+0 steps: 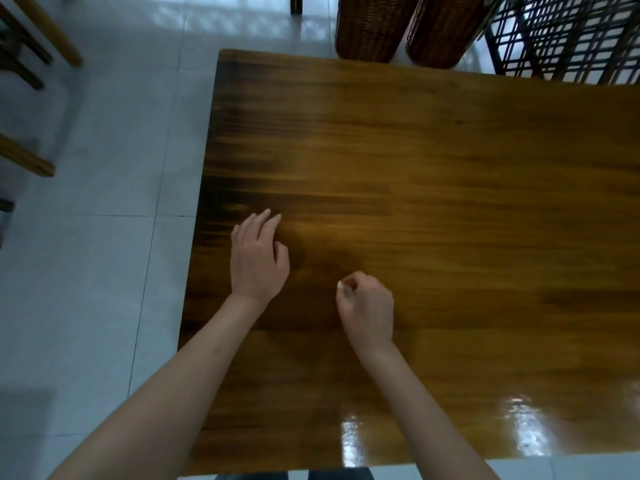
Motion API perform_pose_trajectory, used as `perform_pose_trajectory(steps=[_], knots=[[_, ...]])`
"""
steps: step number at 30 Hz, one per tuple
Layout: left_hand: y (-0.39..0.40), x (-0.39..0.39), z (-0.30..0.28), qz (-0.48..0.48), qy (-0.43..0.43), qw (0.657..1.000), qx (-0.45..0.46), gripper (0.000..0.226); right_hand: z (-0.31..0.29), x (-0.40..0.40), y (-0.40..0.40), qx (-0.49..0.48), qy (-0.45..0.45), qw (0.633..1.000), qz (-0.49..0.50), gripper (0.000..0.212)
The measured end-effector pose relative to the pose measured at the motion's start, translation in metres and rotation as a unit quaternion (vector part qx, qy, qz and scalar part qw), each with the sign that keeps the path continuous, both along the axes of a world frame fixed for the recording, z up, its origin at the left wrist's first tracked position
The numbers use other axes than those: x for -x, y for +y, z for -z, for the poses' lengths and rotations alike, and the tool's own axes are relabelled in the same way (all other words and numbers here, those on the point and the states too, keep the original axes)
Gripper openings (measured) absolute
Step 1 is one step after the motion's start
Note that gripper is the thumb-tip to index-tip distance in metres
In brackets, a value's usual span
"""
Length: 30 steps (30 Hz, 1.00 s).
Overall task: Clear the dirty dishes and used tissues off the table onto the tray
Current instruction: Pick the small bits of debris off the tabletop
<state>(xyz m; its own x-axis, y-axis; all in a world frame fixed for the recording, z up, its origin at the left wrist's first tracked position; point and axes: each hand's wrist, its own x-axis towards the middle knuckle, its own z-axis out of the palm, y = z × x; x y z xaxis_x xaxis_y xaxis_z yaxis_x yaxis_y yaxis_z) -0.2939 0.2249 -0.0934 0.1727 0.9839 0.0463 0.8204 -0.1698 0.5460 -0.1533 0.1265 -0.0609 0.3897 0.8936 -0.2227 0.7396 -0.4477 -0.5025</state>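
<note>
Hovering: left hand (258, 259) fingers relaxed | right hand (367, 308) curled, contents unclear | one table (450, 174)

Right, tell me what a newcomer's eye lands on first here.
Two bare forearms reach over a glossy wooden table: the left hand lies with relaxed fingers near the table's left edge, and the right hand beside it is curled, pinching a small pale scrap. Two wicker baskets stand beyond the far edge.
</note>
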Motion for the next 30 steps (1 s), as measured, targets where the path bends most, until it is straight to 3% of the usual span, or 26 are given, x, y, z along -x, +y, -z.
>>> perform_pose_trajectory(steps=[9, 16, 19, 26, 30], knots=[[0.132, -0.041, -0.009, -0.037, 0.033, 0.999, -0.006, 0.046, 0.001, -0.062, 0.195, -0.098, -0.036, 0.994, -0.01, 0.013], [0.149, -0.028, 0.012, -0.02, 0.109, 0.994, 0.027, 0.057, 0.013, -0.054, 0.297, -0.13, -0.006, 0.99, -0.053, 0.015], [0.15, -0.028, 0.015, -0.024, 0.103, 0.994, 0.015, 0.056, 0.024, -0.045, 0.306, -0.102, 0.009, 0.993, -0.064, 0.015], [0.149, -0.028, 0.014, -0.023, 0.088, 0.996, 0.012, 0.059, 0.028, -0.055, 0.232, -0.128, 0.009, 0.96, -0.248, 0.017], [0.15, -0.029, 0.013, -0.025, 0.079, 0.996, 0.014, 0.059, 0.027, -0.071, 0.264, -0.119, -0.011, 0.981, -0.155, 0.017]])
